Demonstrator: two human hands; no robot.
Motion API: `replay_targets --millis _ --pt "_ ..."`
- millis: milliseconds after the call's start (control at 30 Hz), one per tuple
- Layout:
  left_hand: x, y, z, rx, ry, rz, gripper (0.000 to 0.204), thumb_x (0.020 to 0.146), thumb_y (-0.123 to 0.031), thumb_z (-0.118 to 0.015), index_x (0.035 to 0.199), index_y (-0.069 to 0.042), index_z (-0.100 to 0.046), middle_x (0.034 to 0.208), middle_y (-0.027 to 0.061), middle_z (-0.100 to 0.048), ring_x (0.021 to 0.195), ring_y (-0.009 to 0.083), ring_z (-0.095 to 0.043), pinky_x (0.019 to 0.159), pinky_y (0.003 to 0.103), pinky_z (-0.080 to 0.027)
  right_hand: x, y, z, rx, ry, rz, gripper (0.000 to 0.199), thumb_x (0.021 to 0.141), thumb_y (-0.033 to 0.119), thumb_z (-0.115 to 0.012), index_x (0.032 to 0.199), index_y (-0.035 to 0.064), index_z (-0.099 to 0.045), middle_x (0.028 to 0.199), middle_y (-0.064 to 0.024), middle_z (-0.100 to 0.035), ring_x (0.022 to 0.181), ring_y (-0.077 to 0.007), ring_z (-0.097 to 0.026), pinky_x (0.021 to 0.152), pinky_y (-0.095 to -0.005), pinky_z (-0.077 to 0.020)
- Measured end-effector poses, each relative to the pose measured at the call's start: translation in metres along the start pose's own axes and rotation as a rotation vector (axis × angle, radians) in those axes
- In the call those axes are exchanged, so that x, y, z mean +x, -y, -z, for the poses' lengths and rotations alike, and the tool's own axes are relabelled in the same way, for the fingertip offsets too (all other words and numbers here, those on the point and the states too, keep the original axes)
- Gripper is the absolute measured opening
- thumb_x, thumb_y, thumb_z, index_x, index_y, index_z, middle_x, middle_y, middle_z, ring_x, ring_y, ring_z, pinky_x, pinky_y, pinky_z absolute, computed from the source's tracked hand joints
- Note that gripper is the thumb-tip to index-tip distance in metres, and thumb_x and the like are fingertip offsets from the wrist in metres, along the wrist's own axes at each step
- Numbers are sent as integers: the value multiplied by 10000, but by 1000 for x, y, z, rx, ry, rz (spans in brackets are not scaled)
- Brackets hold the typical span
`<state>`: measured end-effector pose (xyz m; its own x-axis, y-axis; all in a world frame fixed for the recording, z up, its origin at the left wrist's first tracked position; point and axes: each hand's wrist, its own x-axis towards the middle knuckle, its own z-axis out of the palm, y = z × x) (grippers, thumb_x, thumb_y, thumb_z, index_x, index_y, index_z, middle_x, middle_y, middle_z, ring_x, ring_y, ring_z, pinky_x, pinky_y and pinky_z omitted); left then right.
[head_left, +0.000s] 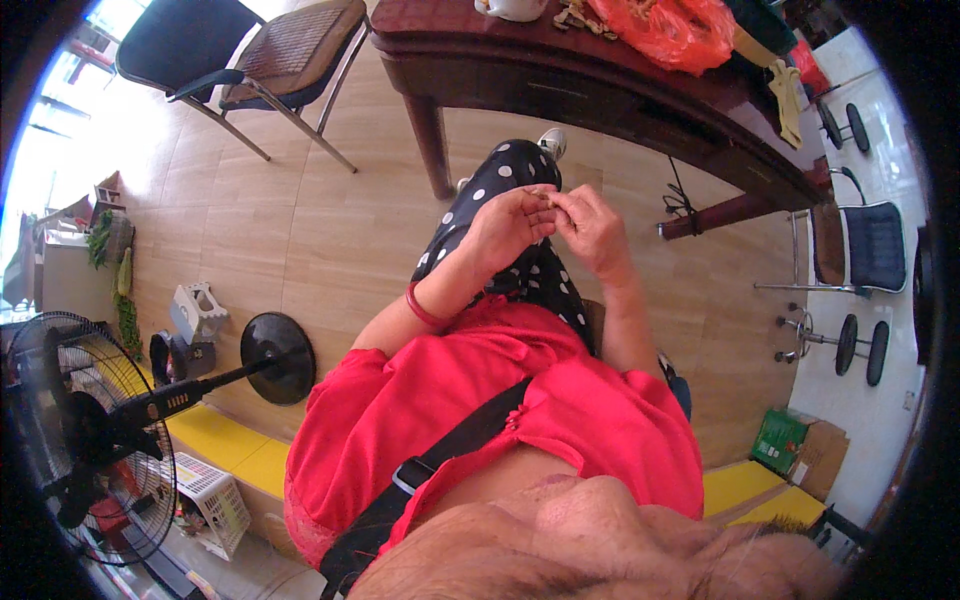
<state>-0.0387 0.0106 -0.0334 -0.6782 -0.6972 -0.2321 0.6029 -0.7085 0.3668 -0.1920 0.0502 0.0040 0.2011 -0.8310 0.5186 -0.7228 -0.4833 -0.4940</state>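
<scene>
My left hand [508,222] and my right hand [592,228] meet in front of me, above my lap in black trousers with white dots [520,175]. Between the fingertips of both hands sits a small brownish piece [547,199], pinched from each side. It is too small to tell what it is. A red band [424,310] circles my left wrist. I wear a red top with a black strap across it.
A dark wooden table [600,85] stands ahead with an orange plastic bag [668,30] and a white pot on it. A black chair [270,55] is at the far left. A standing fan [90,430] is at my left. Black stools stand at the right.
</scene>
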Motion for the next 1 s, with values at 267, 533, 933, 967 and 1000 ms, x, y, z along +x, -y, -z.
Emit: replay_targets --millis 267,533,933,967,1000 --pt "-1 1 -3 157 -98 -66 222 892 -81 -450 1076 14 -531 905 67 -590 777 154 -567 702 276 -470 -4 0 -6 189 -2 -108 173 747 42 -615 920 44 -609 783 -94 -557 685 -239 -586 586 -321 -481" --pt "6 8 17 459 -68 -40 199 875 -113 -527 1026 6 -580 893 23 -576 730 92 -515 629 214 -424 -6 0 -14 274 37 -581 198 749 102 -660 919 22 -599 702 -74 -581 633 -140 -557 583 -278 -457" --pt "8 4 16 160 -116 9 356 796 76 -431 1147 28 -471 979 116 -562 828 195 -558 712 284 -463 -15 -36 -34 628 -149 -697 173 751 84 -652 890 9 -581 763 -3 -589 663 -77 -521 600 -243 -448" --pt "7 1 11 170 -170 -7 383 790 89 -423 1168 32 -450 1002 131 -559 842 209 -562 731 297 -472 -17 -42 -34 700 -177 -748 171 748 77 -653 889 12 -581 775 7 -584 663 -75 -515 600 -237 -444" --pt "7 -3 12 148 -208 -15 404 796 105 -407 1194 36 -410 1038 163 -548 882 243 -576 786 323 -489 -17 -43 -35 702 -201 -748 174 747 65 -655 898 27 -577 765 27 -559 612 -51 -480 548 -208 -414"
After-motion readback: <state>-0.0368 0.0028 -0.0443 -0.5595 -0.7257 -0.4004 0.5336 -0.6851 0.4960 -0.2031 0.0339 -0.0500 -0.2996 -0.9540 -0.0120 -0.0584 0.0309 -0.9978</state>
